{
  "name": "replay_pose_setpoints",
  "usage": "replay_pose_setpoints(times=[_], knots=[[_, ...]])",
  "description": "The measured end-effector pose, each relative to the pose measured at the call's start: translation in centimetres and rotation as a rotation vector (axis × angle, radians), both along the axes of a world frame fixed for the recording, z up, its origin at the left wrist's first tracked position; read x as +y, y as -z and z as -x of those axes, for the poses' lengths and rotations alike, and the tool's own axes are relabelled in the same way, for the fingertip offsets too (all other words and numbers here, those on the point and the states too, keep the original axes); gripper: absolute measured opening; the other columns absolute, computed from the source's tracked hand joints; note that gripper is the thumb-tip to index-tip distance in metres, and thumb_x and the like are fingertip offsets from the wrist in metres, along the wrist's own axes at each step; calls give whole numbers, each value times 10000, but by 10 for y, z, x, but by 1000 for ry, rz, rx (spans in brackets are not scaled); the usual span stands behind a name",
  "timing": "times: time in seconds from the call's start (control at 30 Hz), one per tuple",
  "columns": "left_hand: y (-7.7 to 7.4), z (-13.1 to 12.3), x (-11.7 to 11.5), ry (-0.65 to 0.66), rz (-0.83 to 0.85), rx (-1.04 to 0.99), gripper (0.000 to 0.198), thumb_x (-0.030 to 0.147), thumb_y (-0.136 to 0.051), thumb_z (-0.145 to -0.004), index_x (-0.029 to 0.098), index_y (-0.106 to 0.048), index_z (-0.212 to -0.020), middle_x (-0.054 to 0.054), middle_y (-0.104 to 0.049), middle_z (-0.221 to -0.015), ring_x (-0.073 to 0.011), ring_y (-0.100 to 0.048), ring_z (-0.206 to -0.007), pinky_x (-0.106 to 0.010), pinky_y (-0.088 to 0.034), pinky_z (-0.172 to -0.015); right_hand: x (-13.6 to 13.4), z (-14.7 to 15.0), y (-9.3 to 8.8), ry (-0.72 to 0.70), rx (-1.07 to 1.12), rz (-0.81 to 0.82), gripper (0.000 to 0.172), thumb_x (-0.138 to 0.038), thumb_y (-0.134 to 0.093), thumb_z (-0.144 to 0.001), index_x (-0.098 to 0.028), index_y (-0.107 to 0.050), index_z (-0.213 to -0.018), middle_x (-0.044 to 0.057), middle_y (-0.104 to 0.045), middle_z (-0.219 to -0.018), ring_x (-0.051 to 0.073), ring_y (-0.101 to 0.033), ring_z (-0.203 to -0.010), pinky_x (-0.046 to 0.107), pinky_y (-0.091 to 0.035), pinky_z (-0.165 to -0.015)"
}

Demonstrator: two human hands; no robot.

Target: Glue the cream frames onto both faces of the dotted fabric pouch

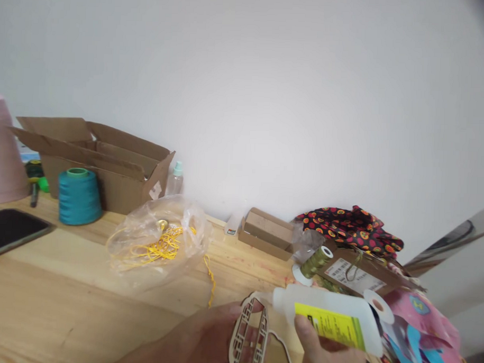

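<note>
My left hand (208, 331) is closed around a flat, oval wooden cut-out (236, 337) with lattice openings, held up at the lower middle. My right hand (333, 359) grips a white squeeze bottle (364, 310) with a yellow label, tipped onto its side. The bottle's narrow nozzle points left and is at the top edge of the cut-out; whether they touch I cannot tell. Beside the cut-out, a thin curved pale strip (283, 344) shows above the table. The lower part of the cut-out runs out of view.
Behind my hands lies a clear plastic bag (123, 246) with yellow cord (164, 246). Leftward are a teal thread cone (79, 199), an open cardboard box (118, 185) and a dark phone (12, 231). At right sit a green thread spool (314, 262), a small box (264, 230) and piled fabric (351, 227).
</note>
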State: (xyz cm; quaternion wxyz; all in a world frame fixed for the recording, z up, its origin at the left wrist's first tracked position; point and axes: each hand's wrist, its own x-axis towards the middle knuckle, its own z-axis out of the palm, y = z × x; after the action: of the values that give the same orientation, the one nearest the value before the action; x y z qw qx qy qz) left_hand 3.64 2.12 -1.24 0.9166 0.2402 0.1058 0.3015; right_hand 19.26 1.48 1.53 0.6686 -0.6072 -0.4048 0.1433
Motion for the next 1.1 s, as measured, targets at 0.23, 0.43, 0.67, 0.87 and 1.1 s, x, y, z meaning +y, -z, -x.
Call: replay_pose_setpoints(times=[0.23, 0.43, 0.67, 0.87, 1.1], knots=[[-4, -2, -2, -75, 130, 4, 365, 321, -571, -736, 165, -564, -1067, -64, -589, -846, -152, -523, -716, -245, -345, -669, 0, -4, 6, -37, -36, -26, 670, -525, -717, -474, -81, -604, -963, 134, -697, -805, 323, -610, -882, 433, -468, -795], [-9, -2, -4, -83, 114, -8, 385, 345, -559, -749, 154, -555, -1083, -53, -585, -830, -154, -516, -720, -276, -336, -728, 0, -3, 4, -47, -21, -8, 557, -479, -730, -492, -84, -630, -872, 116, -698, -704, 295, -644, -745, 360, -515, -648], [-13, -2, -4, -92, 156, -15, 365, 350, -582, -746, 108, -580, -1020, -45, -592, -785, -131, -534, -680, -249, -352, -676, 0, -9, 12, -16, 16, 13, 415, -427, -751, -485, -110, -630, -724, 84, -673, -575, 270, -637, -642, 339, -511, -584], [1, 0, 1, -65, 197, -75, 355, 392, -531, -782, 149, -554, -1039, -100, -633, -882, -201, -597, -815, -281, -391, -669, 16, -14, 11, -270, 371, -137, 434, -347, -704, -606, -135, -571, -961, 36, -693, -709, 199, -644, -678, 326, -507, -684], [0, 7, 5, -150, 225, -144, 391, 389, -497, -804, 191, -482, -1141, -146, -640, -981, -262, -602, -919, -294, -394, -649, 31, -7, -2, -503, 835, -106, 313, -411, -688, -623, -207, -603, -847, -31, -684, -691, 135, -636, -652, 266, -515, -644]])
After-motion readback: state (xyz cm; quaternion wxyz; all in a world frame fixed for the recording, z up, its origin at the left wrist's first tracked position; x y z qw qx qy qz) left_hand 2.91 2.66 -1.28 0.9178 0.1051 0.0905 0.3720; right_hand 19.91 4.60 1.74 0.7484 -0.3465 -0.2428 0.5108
